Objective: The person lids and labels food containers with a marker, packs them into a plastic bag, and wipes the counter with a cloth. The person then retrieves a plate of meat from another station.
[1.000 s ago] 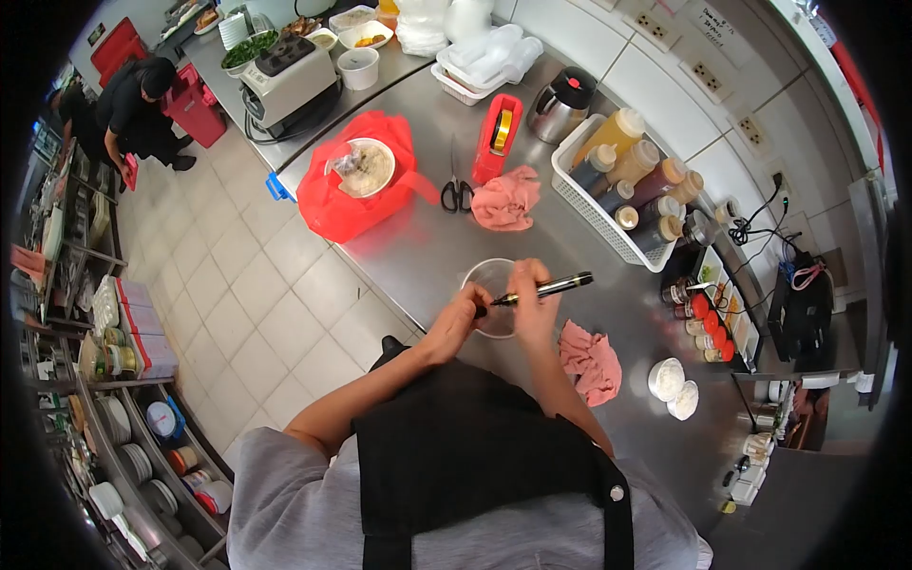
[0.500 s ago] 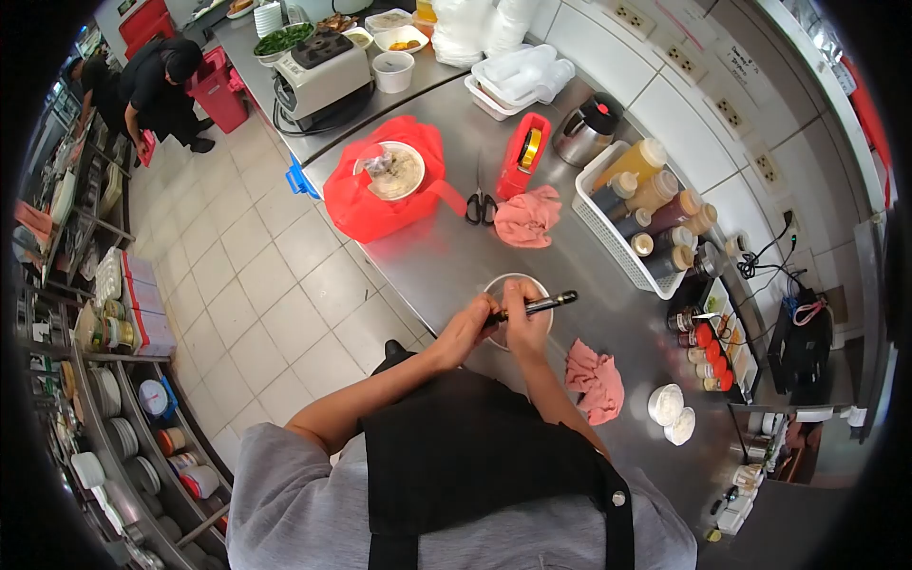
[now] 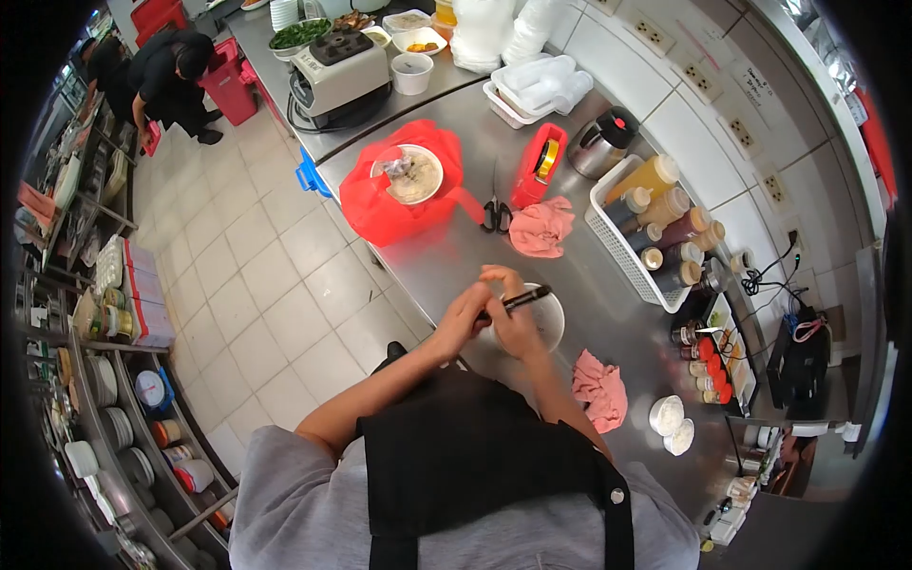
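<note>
- Right hand (image 3: 516, 329) fingers curl around a slim, glossy black marker (image 3: 529, 297); left hand (image 3: 462, 320) fingers bunch at its inner end, their exact grip hidden.
- Just beneath the right fingers, a round, pale container (image 3: 551, 328) sits on the smooth steel surface (image 3: 456, 261).
- Beyond the fingers, a crumpled pink cloth (image 3: 542, 228) touches black-handled scissors (image 3: 495, 218).
</note>
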`<state>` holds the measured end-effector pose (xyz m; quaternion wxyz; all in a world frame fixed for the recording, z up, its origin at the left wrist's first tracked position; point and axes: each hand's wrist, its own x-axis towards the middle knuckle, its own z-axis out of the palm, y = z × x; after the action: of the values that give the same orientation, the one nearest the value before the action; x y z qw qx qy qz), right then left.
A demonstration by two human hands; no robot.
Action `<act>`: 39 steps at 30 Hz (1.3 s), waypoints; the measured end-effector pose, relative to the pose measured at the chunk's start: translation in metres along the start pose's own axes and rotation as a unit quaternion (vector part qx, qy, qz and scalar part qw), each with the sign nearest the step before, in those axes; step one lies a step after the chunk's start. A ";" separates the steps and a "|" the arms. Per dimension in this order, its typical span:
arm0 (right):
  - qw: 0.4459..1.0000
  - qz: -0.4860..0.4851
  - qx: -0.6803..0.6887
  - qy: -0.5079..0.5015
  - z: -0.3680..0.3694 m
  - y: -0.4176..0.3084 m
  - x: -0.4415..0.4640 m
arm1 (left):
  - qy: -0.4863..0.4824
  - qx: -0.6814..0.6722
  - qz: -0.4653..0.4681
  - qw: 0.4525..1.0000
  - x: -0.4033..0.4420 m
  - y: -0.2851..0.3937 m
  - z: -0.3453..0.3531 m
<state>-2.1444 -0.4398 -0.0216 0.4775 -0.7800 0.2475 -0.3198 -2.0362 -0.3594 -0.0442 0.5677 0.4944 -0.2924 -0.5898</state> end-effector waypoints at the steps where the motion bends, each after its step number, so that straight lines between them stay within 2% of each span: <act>1: 0.995 0.063 -0.076 -0.030 -0.014 -0.001 -0.002 | 0.025 0.035 0.038 0.998 0.005 0.000 -0.003; 2: 0.995 0.061 -0.077 -0.032 -0.028 -0.004 -0.003 | 0.027 0.034 0.039 0.998 0.009 -0.004 -0.009; 4: 0.956 0.043 -0.290 0.005 -0.053 -0.008 -0.011 | 0.121 0.242 0.073 0.960 0.020 -0.021 -0.027; 5: 0.956 0.043 -0.291 0.005 -0.064 -0.003 -0.017 | 0.142 0.290 0.037 0.946 0.025 -0.032 -0.038; 7: 0.951 0.144 -0.261 0.074 -0.079 0.014 -0.030 | 0.148 0.336 0.029 0.930 0.031 -0.046 -0.052; 9: 0.947 0.169 -0.259 0.086 -0.084 0.025 -0.041 | 0.152 0.383 0.021 0.911 0.029 -0.055 -0.058; 11: 0.943 0.189 -0.255 0.099 -0.081 0.028 -0.042 | 0.138 0.461 0.107 0.870 0.029 -0.059 -0.062; 12: 0.946 0.185 -0.249 0.095 -0.076 0.024 -0.038 | 0.136 0.463 0.110 0.869 0.029 -0.044 -0.059; 14: 0.948 0.183 -0.243 0.096 -0.073 0.021 -0.032 | 0.166 0.574 0.282 0.751 0.031 -0.011 -0.053; 16: 0.953 0.143 -0.247 0.107 -0.073 0.022 -0.024 | 0.211 0.594 0.339 0.698 0.061 0.029 -0.072; 18: 0.944 0.166 -0.267 0.103 -0.080 0.020 -0.019 | 0.273 0.597 0.346 0.671 0.084 0.078 -0.095; 20: 0.935 0.184 -0.287 0.099 -0.090 0.020 -0.022 | 0.292 0.664 0.318 0.611 0.113 0.096 -0.138; 22: 0.915 0.238 -0.323 0.049 -0.101 0.022 -0.027 | 0.200 0.711 0.156 0.656 0.122 0.110 -0.165; 23: 0.914 0.237 -0.325 0.053 -0.106 0.024 -0.030 | 0.200 0.710 0.161 0.656 0.128 0.115 -0.175; 25: 0.881 0.371 -0.291 -0.052 -0.113 0.032 -0.037 | 0.143 0.711 0.160 0.670 0.138 0.121 -0.190; 26: 0.880 0.373 -0.291 -0.049 -0.111 0.032 -0.041 | 0.139 0.711 0.162 0.670 0.141 0.125 -0.194; 28: 0.910 0.338 -0.234 -0.055 -0.102 0.034 -0.045 | 0.075 0.711 0.177 0.676 0.144 0.131 -0.204; 32: 0.925 0.311 -0.220 -0.012 -0.079 0.034 -0.034 | 0.038 0.775 0.161 0.610 0.145 0.139 -0.205; 33: 0.933 0.299 -0.201 0.002 -0.072 0.035 -0.028 | 0.034 0.777 0.163 0.607 0.137 0.150 -0.193; 35: 0.948 0.254 -0.189 0.020 -0.061 0.038 -0.020 | 0.143 0.800 0.185 0.552 0.118 0.169 -0.161; 36: 0.949 0.254 -0.188 0.021 -0.060 0.039 -0.015 | 0.143 0.801 0.185 0.551 0.112 0.176 -0.147; 38: 0.954 0.230 -0.191 0.007 -0.056 0.040 -0.007 | 0.183 0.724 0.333 0.575 0.099 0.183 -0.117; 39: 0.955 0.229 -0.189 0.005 -0.056 0.043 -0.004 | 0.118 0.680 0.323 0.647 0.090 0.183 -0.097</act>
<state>-2.1918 -0.4883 -0.0421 0.3808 -0.7771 0.4771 -0.1532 -1.8659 -0.4583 0.0661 0.2565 0.6813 -0.6830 0.0594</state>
